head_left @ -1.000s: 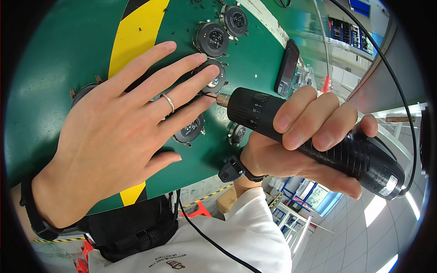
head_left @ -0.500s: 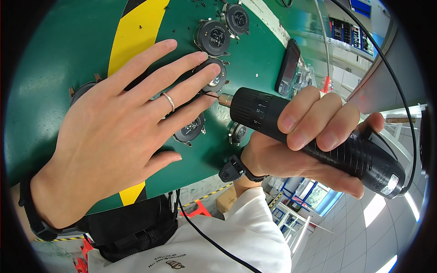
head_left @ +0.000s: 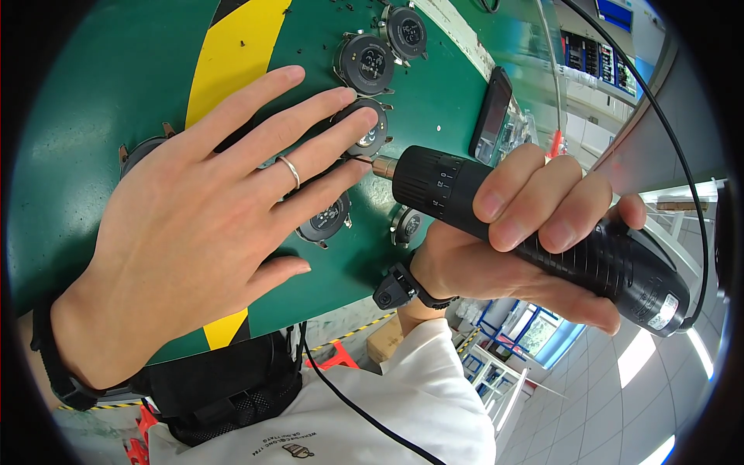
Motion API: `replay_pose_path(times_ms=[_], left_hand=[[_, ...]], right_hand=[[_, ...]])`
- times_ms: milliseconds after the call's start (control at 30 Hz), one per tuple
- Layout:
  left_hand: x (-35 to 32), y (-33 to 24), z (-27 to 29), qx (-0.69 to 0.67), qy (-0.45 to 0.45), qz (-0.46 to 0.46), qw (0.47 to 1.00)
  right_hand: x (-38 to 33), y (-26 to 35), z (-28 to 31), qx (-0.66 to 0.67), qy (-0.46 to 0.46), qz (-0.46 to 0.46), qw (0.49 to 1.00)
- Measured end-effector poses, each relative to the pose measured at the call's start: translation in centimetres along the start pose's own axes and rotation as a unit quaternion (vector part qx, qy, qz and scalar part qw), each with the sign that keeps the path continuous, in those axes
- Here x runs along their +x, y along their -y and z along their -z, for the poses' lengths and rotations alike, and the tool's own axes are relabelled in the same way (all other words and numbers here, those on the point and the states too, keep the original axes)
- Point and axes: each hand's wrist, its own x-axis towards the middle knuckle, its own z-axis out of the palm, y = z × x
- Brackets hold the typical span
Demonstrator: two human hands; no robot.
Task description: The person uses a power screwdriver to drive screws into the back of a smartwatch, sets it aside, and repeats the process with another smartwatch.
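My left hand (head_left: pixel 194 201) lies palm down, fingers stretched and apart, with a ring on one finger. Its fingertips rest over a round black watch case (head_left: pixel 379 133), partly hiding it. My right hand (head_left: pixel 488 267) is wrapped round a black corded electric screwdriver (head_left: pixel 442 186). The thin bit points left, and its tip goes out of sight by my left fingers, just below that watch case. More watch cases lie around: one (head_left: pixel 364 64) above my fingertips, another (head_left: pixel 407 32) at the far end, a third (head_left: pixel 325 221) beneath my left hand. A smaller one (head_left: pixel 407 225) sits under the screwdriver.
The green tabletop (head_left: pixel 85 186) carries a yellow and black stripe (head_left: pixel 232 62). Tiny dark screws (head_left: pixel 341 8) are scattered at the far side. A dark phone-like device (head_left: pixel 490 116) lies near the right edge beside clear plastic pieces (head_left: pixel 521 133). The screwdriver's cable (head_left: pixel 673 128) arcs along the right.
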Motion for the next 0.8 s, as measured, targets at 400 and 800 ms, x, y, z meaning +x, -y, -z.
replay_pose_path(times_ms=[400, 800], left_hand=[[-0.03, -0.02, -0.11, -0.002, -0.001, 0.001, 1.0], [-0.17, -0.1, 0.05, 0.0, 0.0, 0.0, 1.0]], right_hand=[[0.0, 0.52, 0.53, -0.003, 0.018, -0.017, 1.0], [0.07, -0.03, -0.01, -0.023, -0.006, 0.013, 1.0]])
